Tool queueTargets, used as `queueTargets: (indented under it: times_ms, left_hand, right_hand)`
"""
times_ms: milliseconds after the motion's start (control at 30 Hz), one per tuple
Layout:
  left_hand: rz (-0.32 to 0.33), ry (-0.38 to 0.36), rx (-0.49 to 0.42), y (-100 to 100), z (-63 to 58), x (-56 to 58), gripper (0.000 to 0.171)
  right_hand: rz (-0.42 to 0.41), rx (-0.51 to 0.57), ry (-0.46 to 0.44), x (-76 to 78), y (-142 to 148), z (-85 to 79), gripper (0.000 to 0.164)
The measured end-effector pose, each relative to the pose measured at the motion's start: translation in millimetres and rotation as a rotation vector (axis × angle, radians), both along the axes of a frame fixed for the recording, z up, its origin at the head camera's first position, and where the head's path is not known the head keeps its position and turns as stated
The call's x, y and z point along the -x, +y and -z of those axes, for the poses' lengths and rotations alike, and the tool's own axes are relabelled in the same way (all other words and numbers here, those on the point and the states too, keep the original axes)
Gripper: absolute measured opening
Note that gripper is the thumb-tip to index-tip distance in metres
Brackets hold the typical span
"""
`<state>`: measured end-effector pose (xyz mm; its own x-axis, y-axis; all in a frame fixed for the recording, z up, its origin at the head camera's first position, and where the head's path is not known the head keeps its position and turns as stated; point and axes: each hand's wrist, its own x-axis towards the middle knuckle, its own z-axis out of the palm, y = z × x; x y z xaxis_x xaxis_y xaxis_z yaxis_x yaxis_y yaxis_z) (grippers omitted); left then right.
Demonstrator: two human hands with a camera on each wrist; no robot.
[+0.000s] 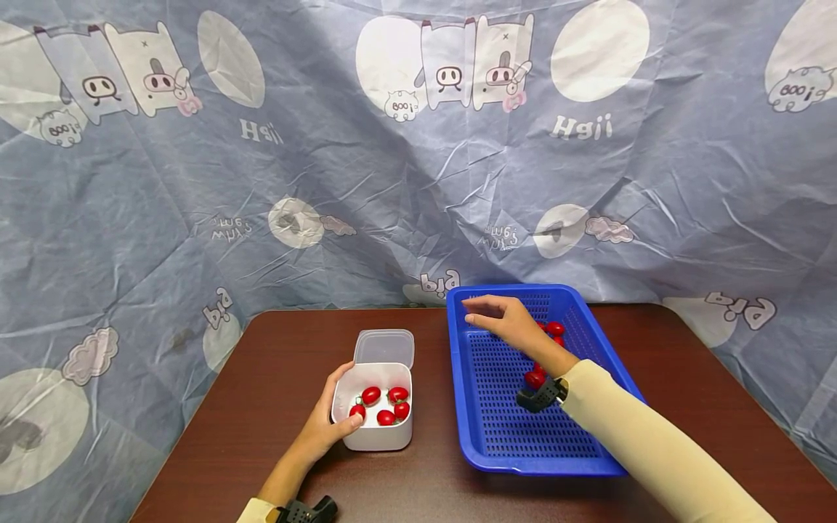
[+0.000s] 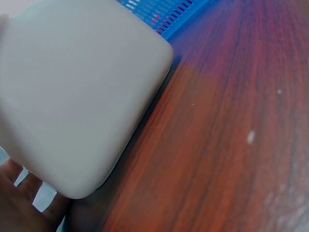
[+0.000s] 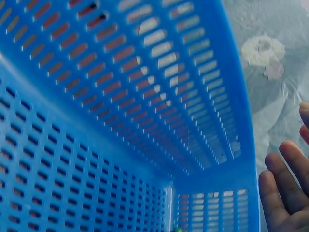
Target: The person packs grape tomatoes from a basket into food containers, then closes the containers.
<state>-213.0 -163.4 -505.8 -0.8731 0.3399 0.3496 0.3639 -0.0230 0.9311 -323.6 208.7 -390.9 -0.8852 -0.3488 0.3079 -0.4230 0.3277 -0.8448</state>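
Note:
My left hand (image 1: 325,416) grips the left side of a white square container (image 1: 378,439), its thumb over the near rim. Several red cherry tomatoes (image 1: 370,395) lie inside, some with green stems. In the left wrist view the container's smooth wall (image 2: 87,92) fills much of the picture, fingers (image 2: 29,188) beside it. My right hand (image 1: 506,319) is over the far left part of a blue perforated basket (image 1: 462,407), thumb and fingers apart, with nothing visible between them. Several more tomatoes (image 1: 535,379) lie in the basket, partly hidden by the right arm.
A translucent lid (image 1: 386,346) lies just behind the white container. Both container and basket stand on a dark reddish-brown table (image 1: 275,370). A blue-grey printed cloth (image 1: 366,181) hangs behind the table's far edge.

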Motion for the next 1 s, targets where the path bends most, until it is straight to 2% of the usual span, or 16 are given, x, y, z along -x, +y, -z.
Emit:
queueTargets:
  times_ms: [200,700,1000]
  left_hand:
    - [0.000,0.010,0.001,-0.3,0.7,0.4,0.086]
    - [-0.003,0.013,0.012,-0.7,0.7,0.6,0.086]
    - [-0.012,0.026,0.029,-1.2,1.7,0.5,0.086]
  right_hand:
    - [0.061,-0.028,-0.020,6.2,11.8,4.5,0.039]
    - [0.202,-0.176,-0.055,19.0,29.4,18.5,0.046]
    - [0.247,-0.240,-0.048,25.0,32.6,27.9,0.043]
